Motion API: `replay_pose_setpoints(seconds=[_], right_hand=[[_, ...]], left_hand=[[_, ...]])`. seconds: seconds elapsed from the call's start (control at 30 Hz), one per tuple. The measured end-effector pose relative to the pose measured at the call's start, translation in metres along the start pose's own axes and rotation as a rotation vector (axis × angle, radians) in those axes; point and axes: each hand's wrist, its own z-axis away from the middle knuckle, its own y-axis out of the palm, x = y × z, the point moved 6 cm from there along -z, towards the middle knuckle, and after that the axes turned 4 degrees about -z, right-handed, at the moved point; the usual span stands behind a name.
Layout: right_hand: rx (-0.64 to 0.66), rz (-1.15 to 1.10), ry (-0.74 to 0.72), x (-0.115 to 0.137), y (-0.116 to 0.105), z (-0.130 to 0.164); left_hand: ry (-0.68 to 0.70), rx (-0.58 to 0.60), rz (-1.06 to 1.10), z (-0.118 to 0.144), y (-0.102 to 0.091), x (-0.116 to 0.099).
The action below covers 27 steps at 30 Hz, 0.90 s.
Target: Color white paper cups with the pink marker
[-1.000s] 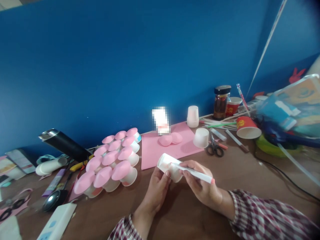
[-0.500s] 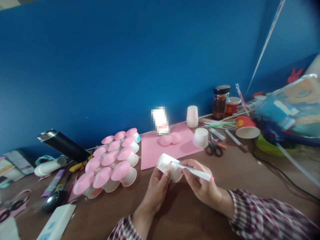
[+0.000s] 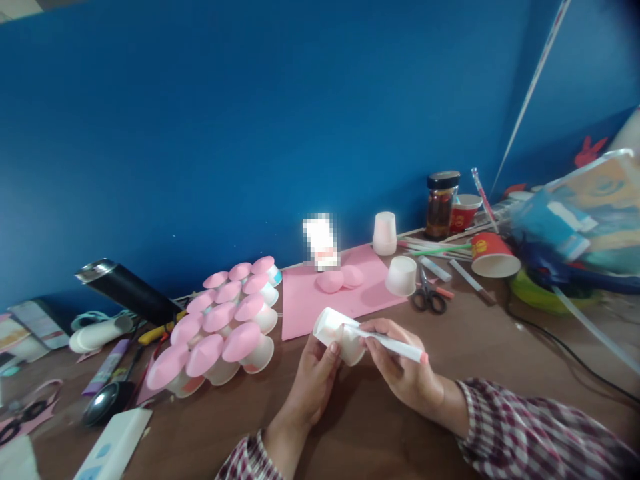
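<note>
Gripping a white cup (image 3: pixel 347 343) above the bench (image 3: pixel 370 427), the left hand (image 3: pixel 317 379) is partly hidden behind it. The right hand (image 3: pixel 406 375) pinches a marker (image 3: pixel 401 347), its tip blurred at the cup's side.

- Craft corner, by its look: brown worktop (image 3: pixel 480 353) against blue wall (image 3: pixel 240 120).
- Pink paper (image 3: pixel 300 313), scissors (image 3: pixel 427 291), loose markers (image 3: pixel 435 269).
- Rows of pink-topped cups (image 3: pixel 221 316).
- Home or workplace: cannot tell.
</note>
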Motion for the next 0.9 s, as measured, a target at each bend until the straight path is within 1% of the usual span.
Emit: replay_pose_setpoints(seconds=[0.13, 0.47, 0.53, 0.7, 0.9], right_hand=[[0.037, -0.004, -0.008, 0.0016, 0.0015, 0.0003], [0.045, -0.01, -0.071, 0.0062, 0.0028, -0.0013], [0.045, -0.024, -0.059, 0.0051, 0.0032, -0.0004], [0.013, -0.07, 0.019, -0.0013, 0.0016, 0.0019], [-0.03, -0.033, -0.03, 0.002, -0.0024, -0.0004]], left_hand=[[-0.017, -0.018, 0.006, 0.0018, 0.0002, 0.0006], [-0.022, -0.018, 0.018, 0.0006, 0.0015, -0.0012], [-0.018, -0.012, 0.016, 0.0002, 0.0009, -0.0002], [-0.016, 0.017, 0.033, 0.0003, 0.0005, 0.0022], [-0.006, 0.053, 0.047, 0.001, 0.0041, 0.0002]])
